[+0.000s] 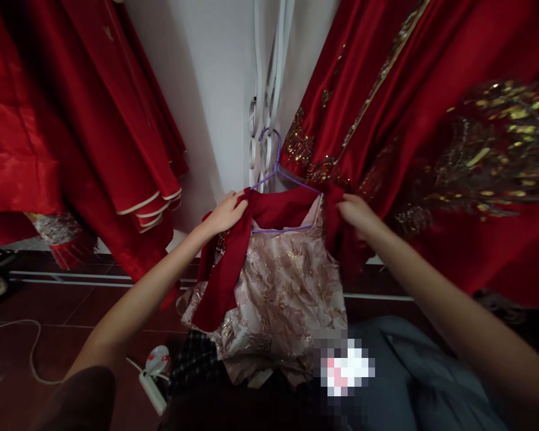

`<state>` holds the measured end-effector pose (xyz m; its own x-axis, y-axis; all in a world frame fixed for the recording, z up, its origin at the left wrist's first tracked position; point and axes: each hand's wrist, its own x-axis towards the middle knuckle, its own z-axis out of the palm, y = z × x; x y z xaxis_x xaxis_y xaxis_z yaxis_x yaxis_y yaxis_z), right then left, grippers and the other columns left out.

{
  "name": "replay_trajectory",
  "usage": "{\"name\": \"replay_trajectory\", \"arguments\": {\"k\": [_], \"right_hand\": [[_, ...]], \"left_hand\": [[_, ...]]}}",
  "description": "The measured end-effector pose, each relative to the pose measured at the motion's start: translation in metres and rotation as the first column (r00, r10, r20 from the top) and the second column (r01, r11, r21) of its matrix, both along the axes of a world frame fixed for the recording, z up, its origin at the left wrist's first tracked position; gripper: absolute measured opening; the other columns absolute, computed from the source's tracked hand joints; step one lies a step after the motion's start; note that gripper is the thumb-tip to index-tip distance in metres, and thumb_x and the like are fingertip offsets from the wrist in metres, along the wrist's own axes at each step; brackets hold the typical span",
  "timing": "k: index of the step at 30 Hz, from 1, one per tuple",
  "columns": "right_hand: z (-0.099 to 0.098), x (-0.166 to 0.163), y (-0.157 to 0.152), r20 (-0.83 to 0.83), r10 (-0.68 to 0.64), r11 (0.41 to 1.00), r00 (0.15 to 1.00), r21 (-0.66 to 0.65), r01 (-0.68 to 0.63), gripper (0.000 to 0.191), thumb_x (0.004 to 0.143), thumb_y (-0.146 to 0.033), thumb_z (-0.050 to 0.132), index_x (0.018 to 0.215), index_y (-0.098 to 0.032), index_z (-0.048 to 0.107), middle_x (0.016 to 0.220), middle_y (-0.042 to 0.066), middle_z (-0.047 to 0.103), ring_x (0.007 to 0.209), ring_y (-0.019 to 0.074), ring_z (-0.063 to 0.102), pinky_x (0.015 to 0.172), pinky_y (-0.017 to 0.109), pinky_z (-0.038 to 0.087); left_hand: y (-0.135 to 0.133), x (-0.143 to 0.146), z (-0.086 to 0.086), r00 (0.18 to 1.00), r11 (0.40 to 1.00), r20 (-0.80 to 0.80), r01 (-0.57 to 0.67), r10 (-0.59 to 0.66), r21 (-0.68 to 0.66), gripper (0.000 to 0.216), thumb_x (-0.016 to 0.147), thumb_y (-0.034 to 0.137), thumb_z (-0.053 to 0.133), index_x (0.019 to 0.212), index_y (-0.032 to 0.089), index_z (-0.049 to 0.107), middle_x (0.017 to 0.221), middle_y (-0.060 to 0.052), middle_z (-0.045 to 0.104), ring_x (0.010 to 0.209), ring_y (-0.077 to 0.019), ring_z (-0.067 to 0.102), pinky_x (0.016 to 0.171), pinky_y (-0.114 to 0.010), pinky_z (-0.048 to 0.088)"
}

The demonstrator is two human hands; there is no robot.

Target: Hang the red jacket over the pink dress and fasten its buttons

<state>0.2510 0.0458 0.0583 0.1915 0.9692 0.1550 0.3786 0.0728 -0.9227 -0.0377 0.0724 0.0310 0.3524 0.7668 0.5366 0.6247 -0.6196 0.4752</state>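
A purple wire hanger hangs by its hook at a white metal rack. On it is a pale pink-and-gold sleeveless dress, with a red jacket draped over its shoulders. My left hand pinches the jacket's left shoulder, fingers closed on the cloth. At the opposite shoulder, my right hand is closed on the red cloth too; its fingertips are partly hidden. The jacket hangs apart at the front, so the dress shows between its two sides.
Red garments hang at the left, and red gowns with gold sequins fill the right. White rack uprights stand in the middle. On the dark red floor lie a white power strip and a cable.
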Motion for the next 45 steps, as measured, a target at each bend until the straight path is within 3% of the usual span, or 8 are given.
{"name": "replay_trajectory", "arguments": {"k": [6, 9, 15, 18, 23, 35, 40, 45], "right_hand": [[-0.067, -0.068, -0.041, 0.224, 0.351, 0.917, 0.909, 0.113, -0.382, 0.026, 0.062, -0.013, 0.041, 0.08, -0.021, 0.058, 0.07, 0.0, 0.062, 0.073, 0.0197, 0.058, 0.072, 0.032, 0.047], [-0.076, -0.075, -0.063, 0.3, 0.428, 0.869, 0.853, 0.123, -0.479, 0.021, 0.067, -0.014, 0.039, 0.079, -0.023, 0.055, 0.072, 0.0, 0.061, 0.072, 0.0184, 0.057, 0.07, 0.029, 0.045], [-0.05, -0.06, -0.067, 0.341, 0.269, 0.914, 0.901, 0.204, -0.35, 0.013, 0.077, -0.031, 0.05, 0.086, -0.026, 0.043, 0.068, -0.004, 0.054, 0.064, 0.0166, 0.054, 0.065, 0.027, 0.042], [-0.048, -0.051, -0.052, 0.378, 0.126, 0.923, 0.917, 0.295, -0.249, 0.025, 0.071, -0.032, 0.057, 0.09, -0.025, 0.041, 0.068, -0.004, 0.052, 0.063, 0.0165, 0.053, 0.066, 0.027, 0.041], [-0.059, -0.044, -0.02, 0.332, 0.066, 0.905, 0.941, 0.377, -0.196, 0.018, 0.068, -0.026, 0.052, 0.079, -0.024, 0.039, 0.071, -0.002, 0.047, 0.066, 0.015, 0.05, 0.065, 0.026, 0.04], [-0.071, -0.096, -0.028, 0.022, 0.42, 0.861, 0.907, 0.307, -0.406, 0.01, 0.07, -0.027, 0.048, 0.079, -0.024, 0.044, 0.081, -0.001, 0.053, 0.08, 0.0159, 0.055, 0.075, 0.028, 0.045], [-0.083, -0.084, -0.039, -0.142, 0.523, 0.841, 0.84, 0.244, -0.483, 0.022, 0.071, -0.03, 0.058, 0.091, -0.026, 0.049, 0.093, 0.001, 0.057, 0.088, 0.0154, 0.058, 0.079, 0.03, 0.048], [-0.089, -0.082, -0.041, -0.152, 0.503, 0.845, 0.851, 0.292, -0.448, 0.026, 0.072, -0.032, 0.063, 0.096, -0.027, 0.053, 0.098, 0.003, 0.061, 0.091, 0.0163, 0.059, 0.082, 0.032, 0.05]], "left_hand": [[-0.01, -0.006, 0.002, 0.986, 0.982, -0.059, -0.151, 0.159, 0.113, 0.019, 0.088, 0.028, 0.038, 0.091, 0.019, 0.055, 0.082, -0.006, 0.051, 0.089, -0.0231, 0.051, 0.087, -0.037, 0.04], [-0.009, -0.015, 0.009, 0.989, 0.986, -0.06, -0.126, 0.133, 0.112, 0.019, 0.088, 0.026, 0.037, 0.086, 0.019, 0.055, 0.079, -0.005, 0.049, 0.084, -0.0213, 0.051, 0.084, -0.035, 0.041], [-0.021, -0.011, 0.006, 0.972, 0.959, -0.093, -0.194, 0.217, 0.205, 0.009, 0.077, 0.028, 0.053, 0.077, 0.018, 0.053, 0.091, -0.007, 0.05, 0.093, -0.0237, 0.049, 0.087, -0.038, 0.041], [-0.035, -0.011, -0.004, 0.944, 0.911, 0.025, -0.323, 0.328, 0.258, 0.01, 0.073, 0.024, 0.058, 0.08, 0.018, 0.053, 0.104, -0.008, 0.051, 0.097, -0.024, 0.05, 0.09, -0.037, 0.041], [-0.056, -0.012, -0.021, 0.903, 0.913, 0.273, -0.381, 0.333, 0.145, 0.024, 0.075, 0.018, 0.055, 0.098, 0.021, 0.049, 0.091, -0.003, 0.059, 0.082, -0.0158, 0.058, 0.08, -0.028, 0.046], [-0.061, 0.046, -0.042, 0.979, 0.999, 0.2, -0.014, 0.025, -0.052, 0.029, 0.074, 0.014, 0.057, 0.102, 0.021, 0.057, 0.093, -0.003, 0.066, 0.084, -0.0163, 0.063, 0.079, -0.029, 0.049], [-0.072, 0.043, -0.057, 0.923, 0.997, 0.383, 0.007, 0.025, -0.081, 0.038, 0.076, 0.01, 0.053, 0.111, 0.023, 0.058, 0.102, -0.004, 0.066, 0.092, -0.0152, 0.064, 0.088, -0.031, 0.049], [-0.074, 0.046, -0.067, 0.782, 0.988, 0.617, 0.016, 0.083, -0.154, 0.016, 0.076, 0.018, 0.059, 0.092, 0.02, 0.055, 0.087, -0.004, 0.068, 0.083, -0.0137, 0.067, 0.079, -0.029, 0.055]]}}
